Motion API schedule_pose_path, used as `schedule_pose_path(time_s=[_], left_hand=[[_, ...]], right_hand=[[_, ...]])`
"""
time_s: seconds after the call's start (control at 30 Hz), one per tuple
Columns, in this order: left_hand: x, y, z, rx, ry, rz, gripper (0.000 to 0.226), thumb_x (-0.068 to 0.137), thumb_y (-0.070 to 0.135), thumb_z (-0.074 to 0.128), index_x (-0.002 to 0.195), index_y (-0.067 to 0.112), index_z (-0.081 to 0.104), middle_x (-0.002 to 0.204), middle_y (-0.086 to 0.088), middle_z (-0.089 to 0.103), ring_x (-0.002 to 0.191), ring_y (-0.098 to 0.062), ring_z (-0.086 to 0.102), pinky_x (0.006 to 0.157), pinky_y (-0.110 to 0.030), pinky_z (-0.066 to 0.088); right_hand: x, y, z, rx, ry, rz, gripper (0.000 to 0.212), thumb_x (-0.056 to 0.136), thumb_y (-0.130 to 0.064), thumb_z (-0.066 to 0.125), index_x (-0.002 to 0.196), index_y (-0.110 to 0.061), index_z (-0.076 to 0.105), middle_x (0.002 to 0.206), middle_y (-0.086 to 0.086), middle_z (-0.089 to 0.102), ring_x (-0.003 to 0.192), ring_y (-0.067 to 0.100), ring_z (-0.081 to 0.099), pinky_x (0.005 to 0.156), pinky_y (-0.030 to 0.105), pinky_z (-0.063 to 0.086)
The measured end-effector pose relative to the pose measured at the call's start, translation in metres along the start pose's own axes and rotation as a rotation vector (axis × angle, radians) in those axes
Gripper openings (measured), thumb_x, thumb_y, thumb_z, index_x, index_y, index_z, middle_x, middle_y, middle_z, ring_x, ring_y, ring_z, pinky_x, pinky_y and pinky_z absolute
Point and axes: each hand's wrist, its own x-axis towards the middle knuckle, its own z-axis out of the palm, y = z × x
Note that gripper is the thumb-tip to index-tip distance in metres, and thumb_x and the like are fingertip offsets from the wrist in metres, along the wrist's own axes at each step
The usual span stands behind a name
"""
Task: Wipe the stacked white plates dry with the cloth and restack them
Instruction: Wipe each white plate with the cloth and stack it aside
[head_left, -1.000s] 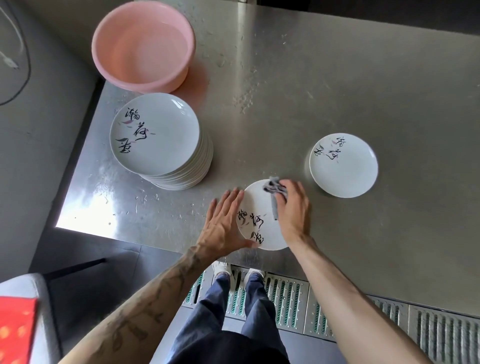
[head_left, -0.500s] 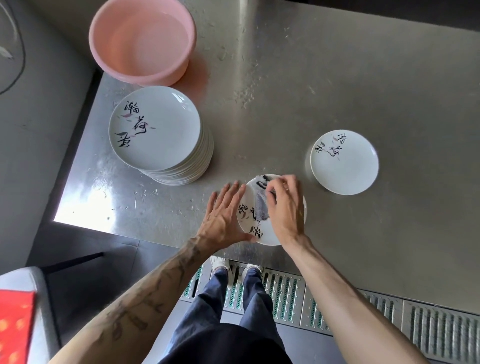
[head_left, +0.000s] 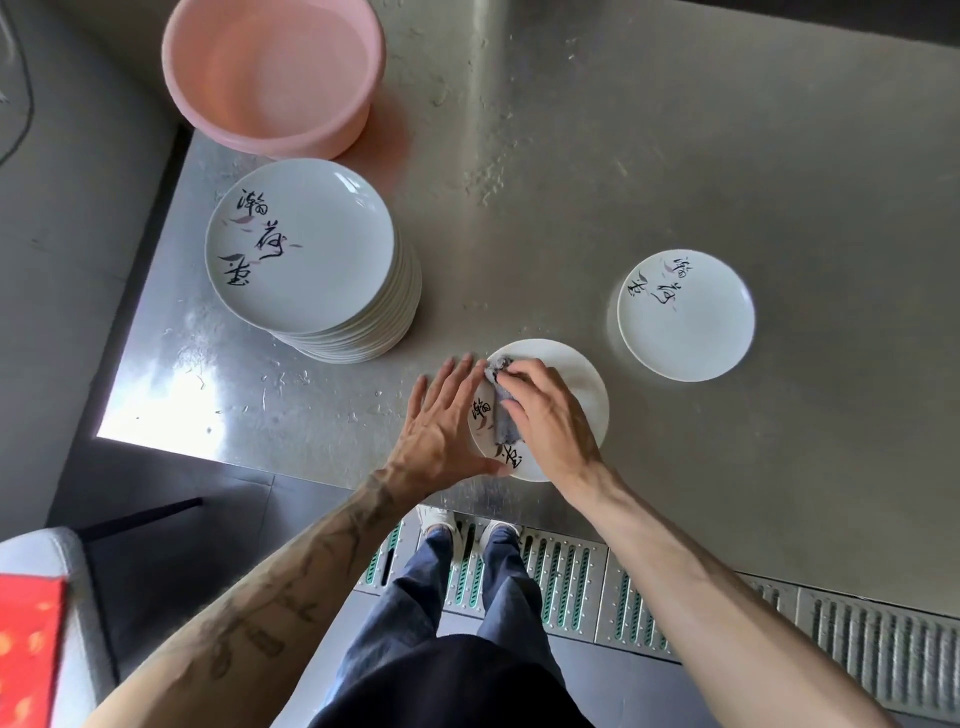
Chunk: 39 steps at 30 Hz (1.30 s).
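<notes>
1. Plate (head_left: 576, 379) being wiped lies flat near the front edge of the steel surface (head_left: 675, 156), lettered face up.
2. Right hand (head_left: 545, 415) presses a grey cloth (head_left: 501, 421) onto the plate's left half, fingers curled over the bunched fabric.
3. Left hand (head_left: 447, 421) lies open (palm down, fingers straight) against the plate's left rim, thumb touching the near rim.
4. Stack of white plates (head_left: 306, 244) stands well to the left and farther back, just in front of a pink basin (head_left: 272, 73).
5. Single plate (head_left: 685, 314) lies alone to the right, near the wiped one but not touching it.
</notes>
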Motion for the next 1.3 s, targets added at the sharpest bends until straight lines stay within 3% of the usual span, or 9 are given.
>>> schedule_pose_path(time_s=[0.27, 0.5, 0.57, 0.7, 0.87, 0.97, 1.07, 1.23, 1.3], left_hand=[[0.004, 0.003, -0.001, 0.005, -0.011, 0.0, 0.148, 0.057, 0.075, 0.084, 0.164, 0.03, -0.008, 0.172, 0.007, -0.008, 0.157, -0.012, -0.016, 0.128, -0.048, -0.01], [0.002, 0.006, 0.0, -0.036, 0.071, -0.032, 0.141, 0.054, 0.077, 0.082, 0.164, 0.026, 0.01, 0.172, 0.008, 0.009, 0.159, -0.011, 0.0, 0.128, -0.053, 0.005], [0.003, 0.006, -0.001, -0.036, 0.068, -0.022, 0.143, 0.052, 0.079, 0.081, 0.164, 0.026, 0.009, 0.172, 0.007, 0.01, 0.159, -0.011, 0.001, 0.128, -0.052, 0.003], [0.002, 0.009, -0.003, -0.026, 0.057, -0.024, 0.145, 0.052, 0.079, 0.083, 0.165, 0.025, 0.009, 0.173, 0.006, 0.008, 0.159, -0.012, 0.0, 0.128, -0.05, 0.0], [-0.001, 0.008, -0.001, -0.013, 0.087, -0.033, 0.142, 0.055, 0.075, 0.083, 0.165, 0.019, 0.012, 0.172, 0.005, 0.013, 0.159, -0.012, 0.003, 0.128, -0.052, 0.005], [0.001, 0.01, 0.0, -0.025, 0.088, -0.047, 0.144, 0.052, 0.077, 0.082, 0.164, 0.02, 0.012, 0.172, 0.005, 0.014, 0.159, -0.014, 0.004, 0.128, -0.052, 0.004], [0.0, 0.009, 0.0, -0.014, 0.092, -0.032, 0.139, 0.058, 0.068, 0.084, 0.165, 0.02, 0.009, 0.172, 0.004, 0.013, 0.159, -0.014, 0.003, 0.128, -0.055, 0.007], [0.0, 0.011, -0.007, -0.032, 0.013, -0.044, 0.15, 0.053, 0.077, 0.085, 0.165, 0.022, 0.002, 0.173, 0.006, 0.004, 0.158, -0.012, -0.005, 0.128, -0.051, -0.006], [0.0, 0.014, -0.01, -0.044, 0.004, -0.048, 0.149, 0.054, 0.074, 0.086, 0.165, 0.022, 0.001, 0.173, 0.006, 0.003, 0.158, -0.012, -0.007, 0.127, -0.05, -0.008]], right_hand=[[0.001, 0.017, -0.008, -0.008, 0.228, 0.302, 0.042, 0.088, 0.002, 0.067, 0.128, -0.012, 0.07, 0.129, 0.004, 0.062, 0.112, 0.028, 0.062, 0.097, 0.042, 0.053], [-0.015, -0.029, 0.016, 0.115, 0.041, 0.153, 0.042, 0.088, -0.004, 0.073, 0.128, -0.014, 0.069, 0.124, -0.002, 0.059, 0.109, 0.02, 0.059, 0.097, 0.032, 0.053], [-0.022, -0.018, 0.008, 0.108, 0.007, 0.093, 0.041, 0.087, -0.005, 0.075, 0.127, -0.014, 0.07, 0.124, -0.002, 0.06, 0.11, 0.018, 0.059, 0.098, 0.03, 0.053], [-0.004, -0.018, 0.009, 0.122, 0.081, 0.243, 0.043, 0.086, -0.002, 0.076, 0.127, -0.012, 0.071, 0.121, 0.001, 0.062, 0.106, 0.023, 0.06, 0.098, 0.034, 0.051], [-0.019, -0.02, 0.01, 0.178, -0.023, 0.097, 0.036, 0.085, 0.0, 0.074, 0.118, -0.013, 0.074, 0.118, 0.001, 0.062, 0.106, 0.022, 0.062, 0.096, 0.034, 0.053], [-0.012, -0.017, 0.01, 0.181, 0.044, 0.208, 0.038, 0.084, 0.002, 0.074, 0.12, -0.012, 0.074, 0.119, 0.002, 0.062, 0.108, 0.022, 0.062, 0.099, 0.036, 0.052], [-0.017, -0.032, 0.014, 0.185, 0.008, 0.109, 0.036, 0.085, 0.003, 0.071, 0.117, -0.013, 0.074, 0.118, 0.002, 0.062, 0.106, 0.023, 0.061, 0.095, 0.037, 0.054], [-0.016, 0.006, -0.013, 0.074, 0.095, 0.104, 0.018, 0.096, -0.015, 0.063, 0.107, -0.012, 0.075, 0.113, -0.007, 0.059, 0.1, 0.015, 0.057, 0.085, 0.028, 0.054], [-0.003, 0.025, -0.026, 0.062, 0.145, 0.175, 0.02, 0.1, -0.02, 0.056, 0.099, -0.01, 0.073, 0.109, -0.007, 0.058, 0.097, 0.016, 0.056, 0.084, 0.034, 0.053]])
